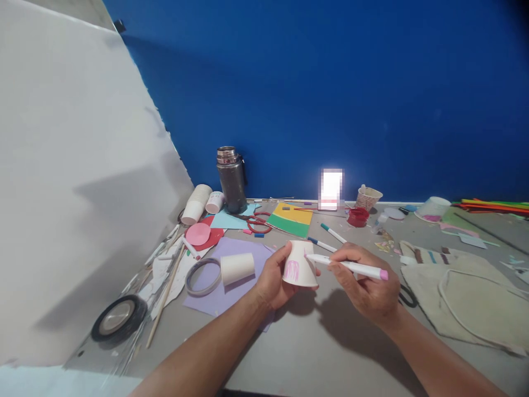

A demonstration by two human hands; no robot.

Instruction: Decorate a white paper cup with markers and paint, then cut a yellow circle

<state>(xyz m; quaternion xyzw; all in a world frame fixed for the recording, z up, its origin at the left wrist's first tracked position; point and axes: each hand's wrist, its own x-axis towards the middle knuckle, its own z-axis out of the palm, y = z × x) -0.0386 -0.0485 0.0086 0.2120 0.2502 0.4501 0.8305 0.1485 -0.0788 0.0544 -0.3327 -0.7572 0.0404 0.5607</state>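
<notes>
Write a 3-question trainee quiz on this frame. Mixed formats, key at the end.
1. Multiple choice: what colour are the marks on the held cup in the left hand?
A) green
B) pink
C) blue

2. True or false: the right hand holds a white marker whose tip points toward that cup.

3. Fill in: beside the grey ring, a loose white cup lies on its side on a ____ sheet.

Key: 1. B; 2. true; 3. purple

Free tabletop [289,355] nearside, tall flask [232,186] beyond
</notes>
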